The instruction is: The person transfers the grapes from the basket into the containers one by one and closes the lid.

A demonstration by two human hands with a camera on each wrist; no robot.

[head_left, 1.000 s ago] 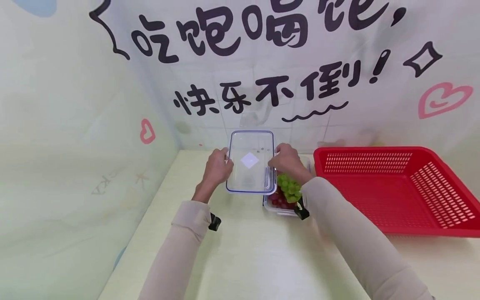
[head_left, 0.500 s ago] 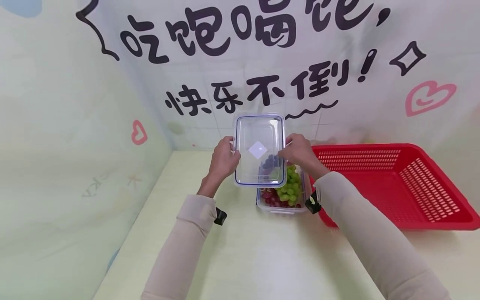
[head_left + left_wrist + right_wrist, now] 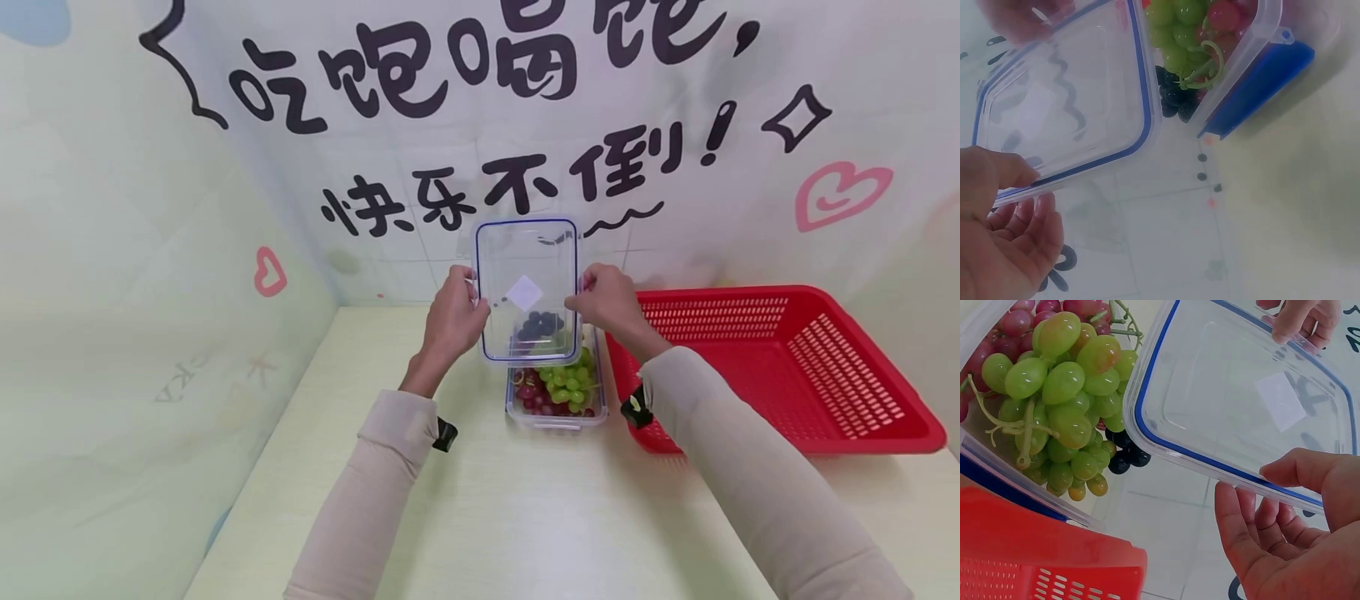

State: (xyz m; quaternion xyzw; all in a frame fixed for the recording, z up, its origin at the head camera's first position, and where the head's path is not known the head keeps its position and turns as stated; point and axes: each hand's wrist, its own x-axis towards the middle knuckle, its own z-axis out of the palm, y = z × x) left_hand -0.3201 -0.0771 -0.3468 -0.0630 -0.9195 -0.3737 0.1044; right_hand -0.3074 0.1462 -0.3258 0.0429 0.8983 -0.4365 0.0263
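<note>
A clear lid with a blue seal and a white diamond label is held up and tilted over the table. My left hand pinches its left edge, thumb on the face and fingers behind. On the opposite edge my right hand pinches it the same way. Below and partly behind the lid stands a clear plastic food container. Inside lie green grapes, red grapes and dark grapes; in the head view the dark ones show through the lid. A blue clip hangs on the container's side.
A red perforated basket stands on the table just right of the container. Behind the pale table rises a wall covering with large black writing, and another pale covering borders the left side.
Both hands have lifted the lid and carried it to the right and back, over the container. More of the grapes now shows below its lower edge. The head view has shifted slightly.
</note>
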